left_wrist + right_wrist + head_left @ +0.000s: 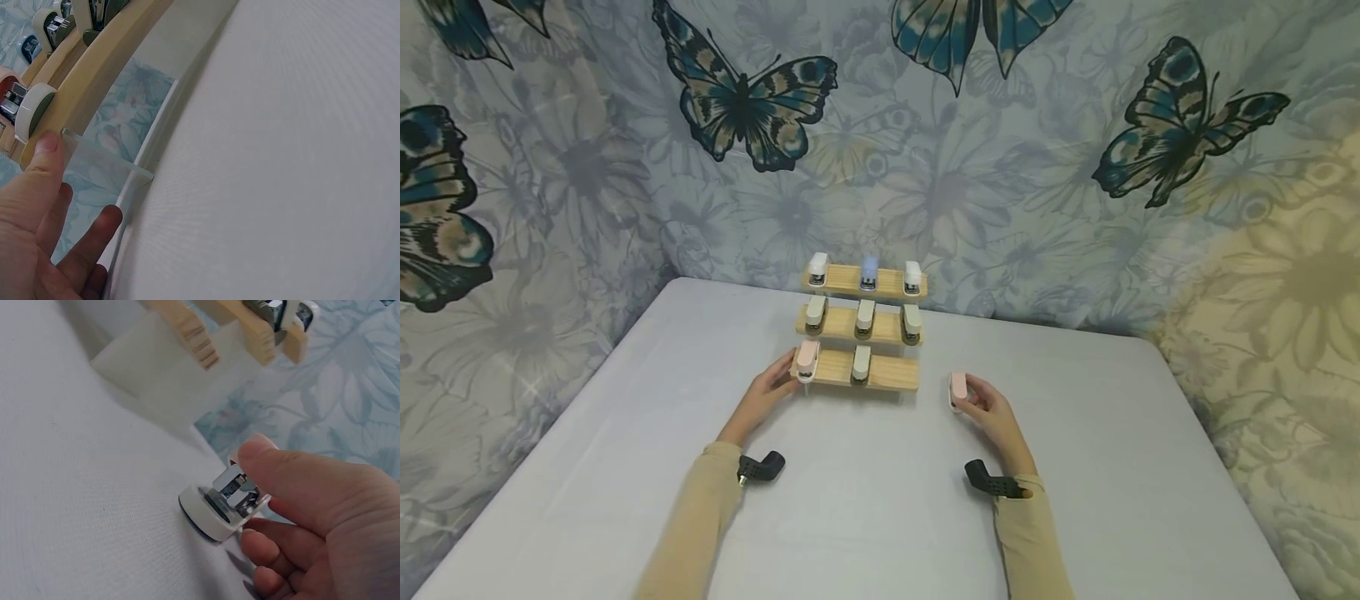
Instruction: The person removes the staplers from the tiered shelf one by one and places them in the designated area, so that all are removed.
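Right grip [994, 415]: pinching the pink stapler [958, 386], located between the wooden rack [895, 373] and the worktop's [1097, 433] right edge. Left grip [767, 393]: loosely spread, touching the rack's left end. Recommended: pinch lightly to avoid closing the stapler; steady the rack without tilting it.

pink stapler [958, 386] of smooth plastic look, its metal parts [237, 489] shiny, wooden shelves [892, 373] with matt surface and visible grain, translucent support [140, 365] like smooth plastic, white tablecloth [880, 492] matt and finely woven, sleeves [692, 512] of matt cloth
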